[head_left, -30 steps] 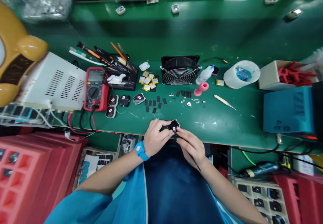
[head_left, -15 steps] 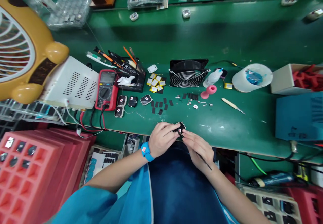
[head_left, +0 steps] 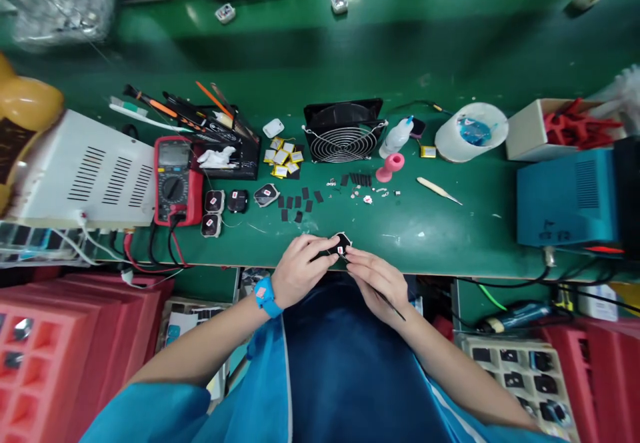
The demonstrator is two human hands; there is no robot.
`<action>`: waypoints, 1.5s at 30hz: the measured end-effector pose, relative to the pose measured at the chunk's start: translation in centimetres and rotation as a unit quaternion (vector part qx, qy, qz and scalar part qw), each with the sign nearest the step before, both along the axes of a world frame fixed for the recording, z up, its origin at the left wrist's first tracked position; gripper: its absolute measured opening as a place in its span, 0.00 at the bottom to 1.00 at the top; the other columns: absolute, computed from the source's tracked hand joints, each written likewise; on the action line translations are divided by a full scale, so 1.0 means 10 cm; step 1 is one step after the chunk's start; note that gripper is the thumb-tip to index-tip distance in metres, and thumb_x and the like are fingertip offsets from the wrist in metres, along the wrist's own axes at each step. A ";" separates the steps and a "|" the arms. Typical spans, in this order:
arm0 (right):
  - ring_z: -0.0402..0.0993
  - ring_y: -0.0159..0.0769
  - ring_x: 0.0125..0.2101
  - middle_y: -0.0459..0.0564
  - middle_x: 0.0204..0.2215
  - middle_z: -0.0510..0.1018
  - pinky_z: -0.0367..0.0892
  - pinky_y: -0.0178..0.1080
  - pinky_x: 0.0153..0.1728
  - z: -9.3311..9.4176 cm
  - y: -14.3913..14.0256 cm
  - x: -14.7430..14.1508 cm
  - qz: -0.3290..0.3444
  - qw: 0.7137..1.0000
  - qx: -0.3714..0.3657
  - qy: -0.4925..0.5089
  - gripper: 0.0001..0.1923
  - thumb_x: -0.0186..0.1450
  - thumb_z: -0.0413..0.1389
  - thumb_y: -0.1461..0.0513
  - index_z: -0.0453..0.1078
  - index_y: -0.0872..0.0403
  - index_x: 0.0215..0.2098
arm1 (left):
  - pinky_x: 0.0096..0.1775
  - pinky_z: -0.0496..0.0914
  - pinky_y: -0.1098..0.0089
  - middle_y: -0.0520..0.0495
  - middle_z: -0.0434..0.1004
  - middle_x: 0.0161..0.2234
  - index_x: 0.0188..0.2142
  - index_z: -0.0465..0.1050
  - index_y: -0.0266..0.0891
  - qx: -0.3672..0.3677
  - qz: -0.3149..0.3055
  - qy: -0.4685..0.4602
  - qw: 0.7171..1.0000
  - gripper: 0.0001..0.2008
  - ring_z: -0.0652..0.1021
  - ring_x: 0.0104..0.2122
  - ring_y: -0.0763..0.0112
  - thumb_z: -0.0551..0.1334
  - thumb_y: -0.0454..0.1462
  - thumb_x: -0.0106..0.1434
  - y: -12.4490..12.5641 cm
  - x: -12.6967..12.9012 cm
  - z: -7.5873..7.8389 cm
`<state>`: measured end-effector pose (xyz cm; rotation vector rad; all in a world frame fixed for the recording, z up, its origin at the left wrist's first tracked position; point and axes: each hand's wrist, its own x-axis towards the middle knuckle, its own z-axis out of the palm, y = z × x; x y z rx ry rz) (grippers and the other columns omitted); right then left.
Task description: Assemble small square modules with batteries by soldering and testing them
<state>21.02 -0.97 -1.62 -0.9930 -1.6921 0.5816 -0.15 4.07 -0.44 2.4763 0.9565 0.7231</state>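
My left hand (head_left: 299, 271) pinches a small black part (head_left: 341, 244) with a red-and-white patch, held at the near edge of the green bench (head_left: 450, 230). My right hand (head_left: 376, 279) grips thin black tweezers (head_left: 385, 298), their tip touching the part. A blue wrist strap (head_left: 265, 296) circles my left wrist. Similar black parts (head_left: 235, 201) lie in a loose group to the left, beside small black squares (head_left: 297, 203).
A red multimeter (head_left: 173, 180) and white vented box (head_left: 95, 173) stand left. Behind are yellow cells (head_left: 283, 158), a black fan (head_left: 344, 131), a glue bottle (head_left: 397, 138), a pink stand (head_left: 390, 166), a white cup (head_left: 470, 140). A blue box (head_left: 565, 196) sits right; red trays (head_left: 60, 343) lie lower left.
The view shifted as my head moved. Both hands stay together on the black part at the bench edge, with only slight finger movement.
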 end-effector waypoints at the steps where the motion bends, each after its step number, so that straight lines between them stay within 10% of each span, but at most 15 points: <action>1: 0.83 0.47 0.51 0.55 0.46 0.86 0.83 0.48 0.49 0.00 0.00 0.00 -0.002 1.000 0.002 0.005 0.20 0.68 0.58 0.73 0.76 0.50 0.54 | 0.46 0.76 0.59 0.42 0.81 0.54 0.46 0.78 0.44 0.004 0.000 0.000 1.000 0.08 0.77 0.49 0.63 0.60 0.33 0.72 0.00 0.00 0.00; 45: 0.83 0.45 0.50 0.58 0.44 0.86 0.81 0.44 0.50 0.09 0.04 0.02 0.012 0.999 -0.032 0.024 0.17 0.66 0.60 0.74 0.78 0.54 0.50 | 0.45 0.77 0.61 0.41 0.81 0.52 0.46 0.76 0.40 0.068 0.006 -0.008 0.998 0.08 0.77 0.48 0.62 0.62 0.29 0.70 -0.01 0.05 0.00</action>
